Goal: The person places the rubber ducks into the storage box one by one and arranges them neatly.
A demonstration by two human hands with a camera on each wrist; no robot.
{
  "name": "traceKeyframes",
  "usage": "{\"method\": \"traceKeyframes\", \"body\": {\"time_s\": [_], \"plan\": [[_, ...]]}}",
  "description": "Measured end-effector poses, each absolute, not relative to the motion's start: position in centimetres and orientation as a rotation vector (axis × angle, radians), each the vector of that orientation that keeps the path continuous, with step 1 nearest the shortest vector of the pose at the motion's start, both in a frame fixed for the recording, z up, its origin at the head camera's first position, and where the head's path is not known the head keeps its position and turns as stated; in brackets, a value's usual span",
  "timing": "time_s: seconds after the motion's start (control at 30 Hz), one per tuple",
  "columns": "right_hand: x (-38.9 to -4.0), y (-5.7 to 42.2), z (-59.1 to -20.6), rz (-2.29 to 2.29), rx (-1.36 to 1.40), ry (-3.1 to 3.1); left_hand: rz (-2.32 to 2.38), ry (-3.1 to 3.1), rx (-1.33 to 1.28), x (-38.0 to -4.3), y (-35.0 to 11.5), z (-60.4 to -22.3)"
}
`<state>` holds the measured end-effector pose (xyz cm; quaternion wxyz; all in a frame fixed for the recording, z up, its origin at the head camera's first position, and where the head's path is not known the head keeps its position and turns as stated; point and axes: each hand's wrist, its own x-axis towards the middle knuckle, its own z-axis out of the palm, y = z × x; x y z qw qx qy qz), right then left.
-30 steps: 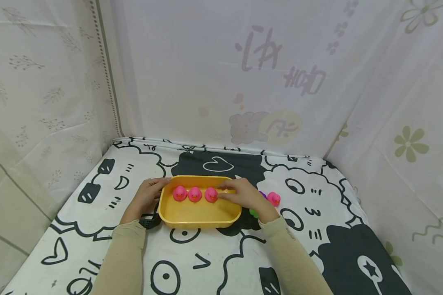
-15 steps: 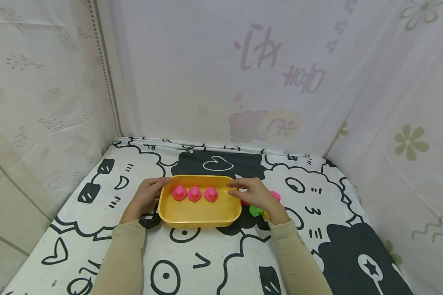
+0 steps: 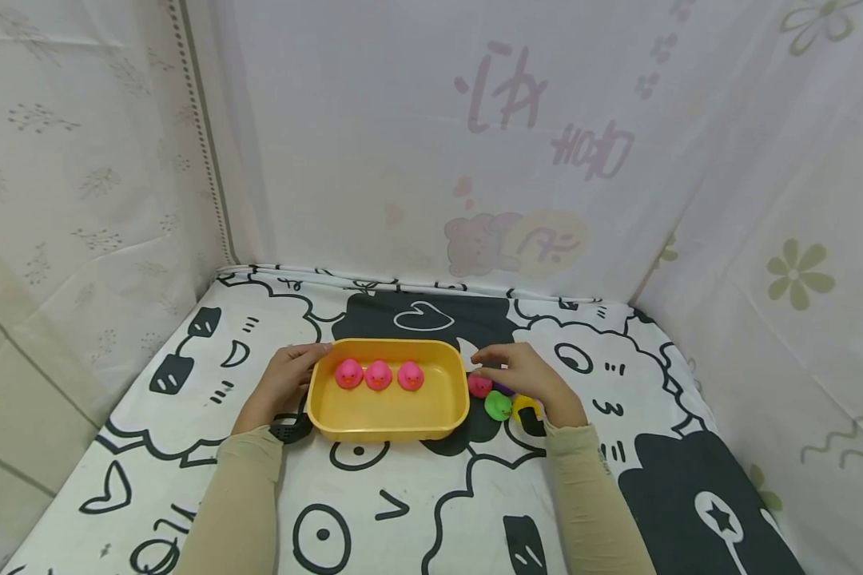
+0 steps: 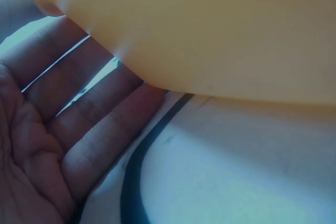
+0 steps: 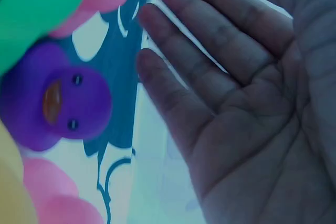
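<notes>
Three pink rubber ducks, among them the right one (image 3: 410, 376), stand in a row inside a yellow tray (image 3: 388, 431). My left hand (image 3: 288, 379) touches the tray's left end; in the left wrist view its fingers (image 4: 110, 129) lie straight against the outer wall. My right hand (image 3: 528, 374) is held just past the tray's right end with nothing in it, fingers extended. Below it sit loose ducks: a pink duck (image 3: 479, 386), a green duck (image 3: 499, 406), a yellow duck (image 3: 525, 409) and a purple duck (image 5: 79, 98). The hand covers part of this group in the head view.
A white cloth with black cartoon drawings (image 3: 374, 495) covers the table. Pale printed curtains (image 3: 374, 160) enclose it at the back and both sides. A black wrist strap (image 3: 291, 429) is on the left wrist.
My right hand has drawn back to the right, from beside the rightmost pink duck in the tray to over the loose ducks. My left hand and the tray have stayed in place.
</notes>
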<state>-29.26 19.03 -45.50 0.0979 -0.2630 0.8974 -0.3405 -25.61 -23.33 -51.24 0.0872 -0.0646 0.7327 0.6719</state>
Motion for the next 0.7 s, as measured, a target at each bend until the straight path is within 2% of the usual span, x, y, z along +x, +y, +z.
{"method": "traceKeyframes", "body": {"time_s": [0.33,0.7], "plan": [[-29.6,20.1,-46.3,-0.905,-0.7,2.539,2.019,2.146,-0.197,-25.6,-23.4,-51.4],[-30.0,20.3,-47.0,-0.889,-0.774,2.564,2.025,2.144,-0.194,-25.5,-23.4,-51.4]]}}
